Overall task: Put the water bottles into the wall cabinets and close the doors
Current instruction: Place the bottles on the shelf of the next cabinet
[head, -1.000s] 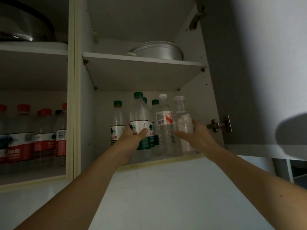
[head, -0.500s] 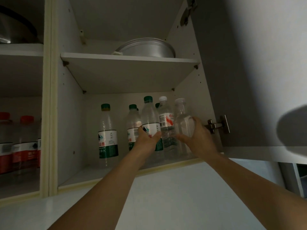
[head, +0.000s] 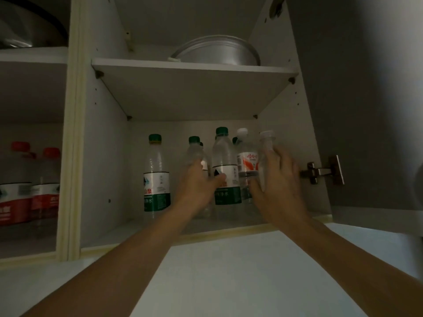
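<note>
The open wall cabinet's lower compartment [head: 107, 156] holds several water bottles. One green-capped, green-labelled bottle [head: 156, 172] stands alone on the left. My left hand [head: 198, 186] grips a taller green-capped bottle [head: 225, 156], with its thumb across the label. My right hand [head: 278, 181] holds a clear bottle with a clear cap [head: 265, 145] at the far right, near the side wall. Between these two stands a white-capped bottle with a red label [head: 246, 161]. More green caps show behind, partly hidden by my hands.
The grey cabinet door [head: 366, 110] stands open at the right on a metal hinge [head: 320, 171]. A metal pan [head: 217, 51] sits on the upper shelf [head: 194, 72]. The left compartment holds red-capped bottles [head: 23, 197], with a metal bowl [head: 27, 26] above them.
Both hands have carried their bottles deeper and to the right in the compartment. The green-capped bottle now stands against the white-capped one. The view has shifted to the right.
</note>
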Available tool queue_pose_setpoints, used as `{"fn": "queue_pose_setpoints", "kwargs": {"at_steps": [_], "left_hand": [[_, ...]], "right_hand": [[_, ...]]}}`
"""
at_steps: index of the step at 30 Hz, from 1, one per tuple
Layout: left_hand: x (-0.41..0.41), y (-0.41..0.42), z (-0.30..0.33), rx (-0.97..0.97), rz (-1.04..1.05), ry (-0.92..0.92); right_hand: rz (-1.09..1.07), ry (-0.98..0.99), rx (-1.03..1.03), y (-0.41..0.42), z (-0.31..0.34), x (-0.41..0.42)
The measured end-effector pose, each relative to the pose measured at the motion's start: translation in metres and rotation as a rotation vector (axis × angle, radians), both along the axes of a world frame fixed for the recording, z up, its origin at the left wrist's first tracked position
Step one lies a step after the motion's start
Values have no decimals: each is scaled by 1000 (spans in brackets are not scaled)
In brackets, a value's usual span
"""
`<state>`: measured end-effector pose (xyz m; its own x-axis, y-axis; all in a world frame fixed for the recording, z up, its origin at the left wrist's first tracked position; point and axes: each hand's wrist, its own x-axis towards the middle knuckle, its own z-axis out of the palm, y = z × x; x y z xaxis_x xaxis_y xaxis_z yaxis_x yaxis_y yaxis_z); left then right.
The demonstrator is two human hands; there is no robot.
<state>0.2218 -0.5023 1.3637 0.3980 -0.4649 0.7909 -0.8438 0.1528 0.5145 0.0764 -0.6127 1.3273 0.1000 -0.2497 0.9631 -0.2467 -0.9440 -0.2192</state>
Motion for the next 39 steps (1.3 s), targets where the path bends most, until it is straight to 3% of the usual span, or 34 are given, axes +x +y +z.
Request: {"fn": "queue_pose_setpoints", "kwargs": {"at_steps": [3, 7, 14, 18, 22, 28, 39], "left_hand": [[18, 33, 11, -156, 269, -237], [44, 65, 16, -243, 365, -247], [77, 72, 8, -18, 353, 29], [90, 70, 4, 13, 181, 85], [100, 72, 5, 26, 172, 126], [110, 83, -1, 64, 395, 62], [118, 80, 19, 506, 722, -188]], "right_hand": [[237, 32, -95, 27, 14, 18], [457, 158, -77, 57, 23, 58], [399, 381, 245, 69, 35, 131], [384, 343, 430, 67, 38, 149], [366, 341, 547, 61, 42, 158], [349, 438, 575, 54, 40, 164], [531, 700, 636, 53, 64, 174]]}}
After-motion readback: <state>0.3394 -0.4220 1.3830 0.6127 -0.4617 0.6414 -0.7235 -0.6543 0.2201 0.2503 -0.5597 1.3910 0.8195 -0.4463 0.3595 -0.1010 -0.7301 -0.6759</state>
